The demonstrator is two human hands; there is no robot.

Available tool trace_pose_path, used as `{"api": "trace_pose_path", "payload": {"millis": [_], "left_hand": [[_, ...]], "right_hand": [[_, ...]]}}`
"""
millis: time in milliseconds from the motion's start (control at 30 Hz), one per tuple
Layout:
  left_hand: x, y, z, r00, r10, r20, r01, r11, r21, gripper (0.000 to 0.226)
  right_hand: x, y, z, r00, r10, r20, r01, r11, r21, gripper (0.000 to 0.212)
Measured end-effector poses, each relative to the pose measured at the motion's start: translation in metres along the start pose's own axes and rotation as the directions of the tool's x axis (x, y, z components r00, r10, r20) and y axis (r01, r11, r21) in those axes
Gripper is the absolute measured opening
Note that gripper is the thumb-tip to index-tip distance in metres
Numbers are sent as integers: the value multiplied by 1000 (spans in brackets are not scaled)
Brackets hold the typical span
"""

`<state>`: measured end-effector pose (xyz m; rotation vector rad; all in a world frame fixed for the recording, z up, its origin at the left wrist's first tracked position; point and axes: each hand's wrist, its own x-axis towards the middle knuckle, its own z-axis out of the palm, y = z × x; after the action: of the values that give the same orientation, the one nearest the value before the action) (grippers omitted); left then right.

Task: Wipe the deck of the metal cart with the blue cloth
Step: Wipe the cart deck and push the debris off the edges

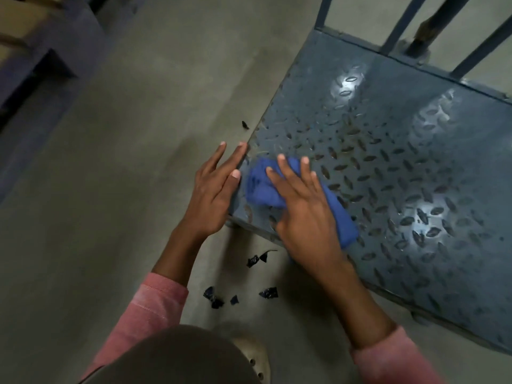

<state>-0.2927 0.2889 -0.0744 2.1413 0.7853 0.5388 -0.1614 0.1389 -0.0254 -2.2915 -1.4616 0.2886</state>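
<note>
- Head view, the only feed I have: I look down on the near-left corner of the metal cart [471,87], whose deck [401,167] is grey-blue tread plate with raised oval studs and a few bright patches of reflected light.
- The blue cloth [260,187] lies bunched on that corner of the deck, close to its left edge. One end of it runs out from under the palm towards the lower right.
- My right hand [307,217] lies flat on top of the cloth and presses it onto the deck. Its fingers [288,173] are straight and spread apart, not curled round the fabric.
- My left hand [213,195] is just beside the cloth, at the deck's left edge, with its fingers [235,159] straight and slightly apart, holding nothing. The fingertips reach the edge of the plate, but I cannot tell whether they touch it.
- Both arms wear pink sleeves [146,309].
- Dark upright bars [399,26] rise from the far edge of the deck.
- The cart stands on a grey concrete floor [124,134]. Several small dark scraps [257,260] lie on the floor between my forearms, and one more sits near the deck's left edge.
- At the bottom of the feed I see a brown-clad knee [180,358] and, beside it, a pale shoe [255,358] with holes in it.
</note>
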Motion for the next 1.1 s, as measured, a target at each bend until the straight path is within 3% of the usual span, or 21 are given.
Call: {"api": "trace_pose_path", "payload": {"millis": [200,333,567,900,1000,1100], "left_hand": [[1,3,-2,999,-44,13,44,999,-11,52],[2,3,-1,999,-54,1,54,998,-42,52],[3,-4,2,997,59,-47,-62,996,-66,50],[3,6,-2,999,-47,6,47,999,-13,54],[3,3,0,999,-33,-11,32,998,-47,53],[4,-1,1,999,-10,-34,7,998,-70,51]], "right_hand": [[97,41,-19,993,97,-70,-97,995,-9,73],[161,50,-24,984,175,-43,-176,984,-5,69],[38,5,6,996,-84,14,82,992,96,81],[194,34,-19,988,142,-53,-142,990,-1,60],[156,18,-6,996,44,-74,-47,998,-42,70],[88,14,6,998,-63,-17,63,997,32,77]]}}
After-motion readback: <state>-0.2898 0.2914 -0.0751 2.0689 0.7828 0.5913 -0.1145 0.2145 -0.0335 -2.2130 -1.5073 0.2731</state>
